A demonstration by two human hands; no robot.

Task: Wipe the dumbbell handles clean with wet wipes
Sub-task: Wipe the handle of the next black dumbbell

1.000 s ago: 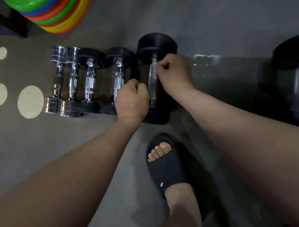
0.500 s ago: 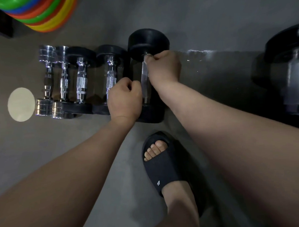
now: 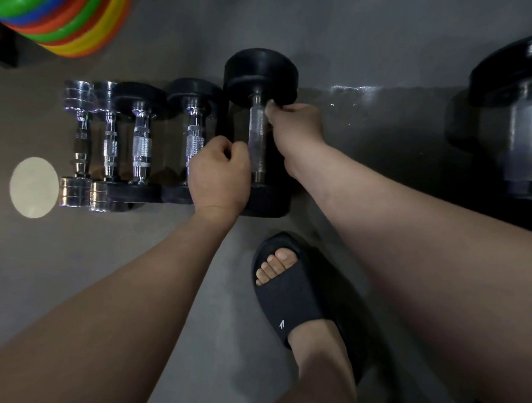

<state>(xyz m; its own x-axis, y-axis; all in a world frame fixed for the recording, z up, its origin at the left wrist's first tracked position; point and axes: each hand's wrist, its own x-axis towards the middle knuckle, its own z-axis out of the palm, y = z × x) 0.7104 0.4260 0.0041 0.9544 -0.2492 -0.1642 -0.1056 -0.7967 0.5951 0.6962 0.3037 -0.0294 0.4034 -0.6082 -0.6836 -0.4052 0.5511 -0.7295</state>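
Probably a gym: dumbbells (image 3: pixel 140 146) rowed on grey floor (image 3: pixel 108 254), coloured weight plates (image 3: pixel 68 27).

Right grip (image 3: pixel 296 123) pinches a wet wipe (image 3: pixel 270 103) against the handle (image 3: pixel 257 140) of a black dumbbell (image 3: pixel 260 70), left grip (image 3: pixel 219 176) curled just beside.

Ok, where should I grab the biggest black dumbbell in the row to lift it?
Its knurled handle, from above, curling under: the dumbbell lies flat on the floor, its rubber heads hold the bar clear, and a neighbour crowds its left.
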